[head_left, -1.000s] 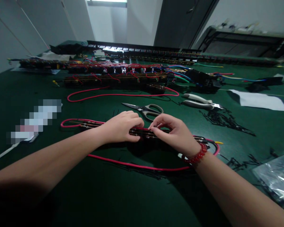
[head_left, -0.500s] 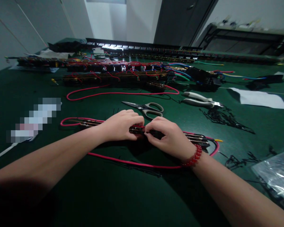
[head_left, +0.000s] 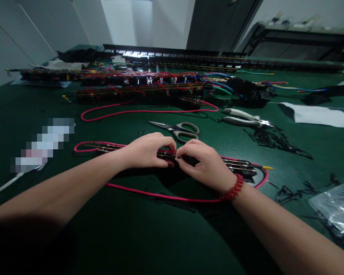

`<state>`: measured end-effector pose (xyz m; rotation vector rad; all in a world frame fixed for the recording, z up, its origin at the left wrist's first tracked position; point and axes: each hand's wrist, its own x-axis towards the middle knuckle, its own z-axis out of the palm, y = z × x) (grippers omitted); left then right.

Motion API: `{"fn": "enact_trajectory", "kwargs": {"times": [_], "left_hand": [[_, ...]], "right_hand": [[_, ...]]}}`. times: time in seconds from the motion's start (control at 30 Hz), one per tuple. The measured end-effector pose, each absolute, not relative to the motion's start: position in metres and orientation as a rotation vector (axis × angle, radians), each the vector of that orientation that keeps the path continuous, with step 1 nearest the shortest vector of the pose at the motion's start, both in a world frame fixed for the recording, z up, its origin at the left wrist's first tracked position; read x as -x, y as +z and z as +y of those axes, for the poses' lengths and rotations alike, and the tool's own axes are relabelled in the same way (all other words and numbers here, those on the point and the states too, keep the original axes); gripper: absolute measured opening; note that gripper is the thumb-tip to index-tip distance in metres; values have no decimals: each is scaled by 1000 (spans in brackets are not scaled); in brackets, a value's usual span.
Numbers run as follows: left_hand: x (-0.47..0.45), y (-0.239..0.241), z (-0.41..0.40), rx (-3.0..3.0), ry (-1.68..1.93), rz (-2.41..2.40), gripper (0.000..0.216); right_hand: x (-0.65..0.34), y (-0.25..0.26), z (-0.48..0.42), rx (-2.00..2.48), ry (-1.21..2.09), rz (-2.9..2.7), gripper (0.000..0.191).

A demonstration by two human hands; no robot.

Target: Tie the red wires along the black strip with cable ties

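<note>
In front of me on the green table lies a dark bar with metal rods (head_left: 240, 167) along its length. My left hand (head_left: 150, 151) is closed around its middle, thumb on the near side and fingers on the far side. Close beside it, my right hand (head_left: 200, 162) pinches at the bar with thumb and forefinger. What sits between those fingertips is too small to tell. A red cable (head_left: 160, 196) loops around the bar, and a short yellow end (head_left: 267, 167) sticks out at the right.
Beyond my hands lie scissors (head_left: 186, 130), pliers (head_left: 243, 119) and a tangle of black ties (head_left: 278, 142). Longer wired bars (head_left: 143, 92) stretch across the back. A plastic bag (head_left: 336, 208) is at the right, a blurred-out object (head_left: 44, 143) with a white cord at the left.
My view has shifted slightly. The left thumb and forefinger look a little farther apart, while both hands stay at the same place on the bar.
</note>
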<state>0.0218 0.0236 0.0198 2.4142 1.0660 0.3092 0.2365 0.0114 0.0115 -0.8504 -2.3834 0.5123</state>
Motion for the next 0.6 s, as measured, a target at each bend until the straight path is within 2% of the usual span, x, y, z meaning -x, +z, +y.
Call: {"fn": "enact_trajectory", "kwargs": {"times": [0.37, 0.5, 0.6], "left_hand": [[-18, 19, 25, -2228, 528, 940, 32], [-20, 21, 21, -2194, 555, 1021, 42], [-24, 21, 18, -2145, 598, 1130, 36]], "right_hand": [[-235, 11, 12, 872, 488, -2368, 8], [-234, 10, 11, 897, 477, -2352, 8], [-233, 10, 11, 900, 468, -2338, 9]]}}
